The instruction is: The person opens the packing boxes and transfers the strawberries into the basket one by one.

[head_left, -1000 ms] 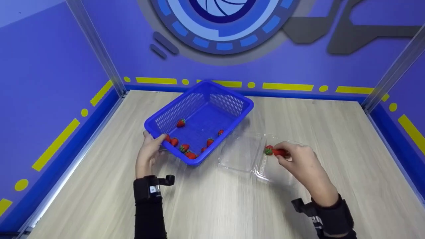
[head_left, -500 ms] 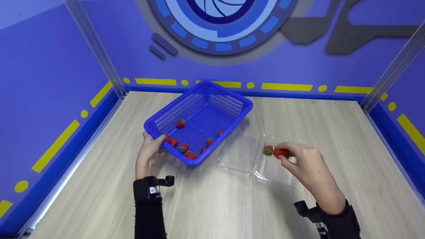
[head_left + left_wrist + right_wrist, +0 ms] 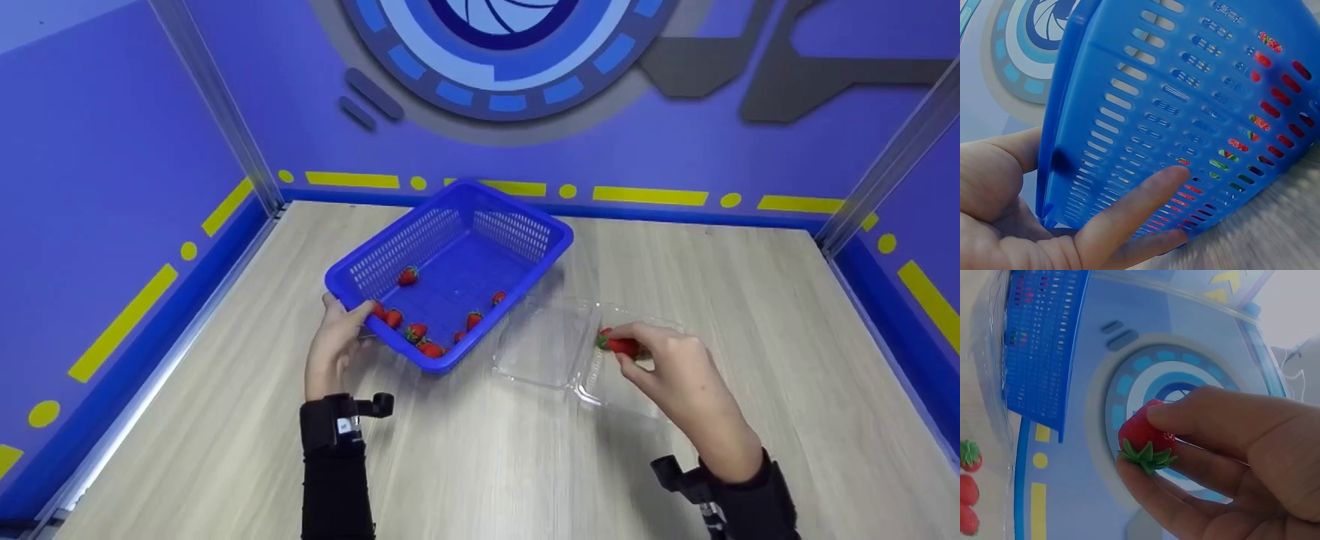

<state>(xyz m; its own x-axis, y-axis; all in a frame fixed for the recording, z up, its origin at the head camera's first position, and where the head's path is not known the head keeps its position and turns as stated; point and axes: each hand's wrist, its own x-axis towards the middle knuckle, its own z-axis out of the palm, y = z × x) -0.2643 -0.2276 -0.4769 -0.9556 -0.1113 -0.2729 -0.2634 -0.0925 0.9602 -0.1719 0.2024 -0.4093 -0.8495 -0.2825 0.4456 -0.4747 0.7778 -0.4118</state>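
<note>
My left hand (image 3: 335, 346) grips the near-left rim of a blue plastic basket (image 3: 517, 219), thumb over the edge and fingers spread against the slotted outer wall in the left wrist view. Several strawberries (image 3: 416, 332) are gathered mostly toward the basket's near end. My right hand (image 3: 686, 375) pinches one red strawberry (image 3: 1143, 430) with green leaves between thumb and fingers. It is over the right half of a clear plastic clamshell box (image 3: 592, 394), which lies unfolded. More strawberries (image 3: 968, 489) show at the left edge of the right wrist view; the right hand partly covers that spot in the head view.
The box's other clear half (image 3: 544, 345) lies beside the basket's right side. Blue printed panels (image 3: 675, 150) enclose the wooden tabletop (image 3: 480, 465) at the back and both sides.
Over the box, my right hand shifted slightly right, then back left and a little lower, still holding a strawberry. The left hand and basket have stayed in place.
</note>
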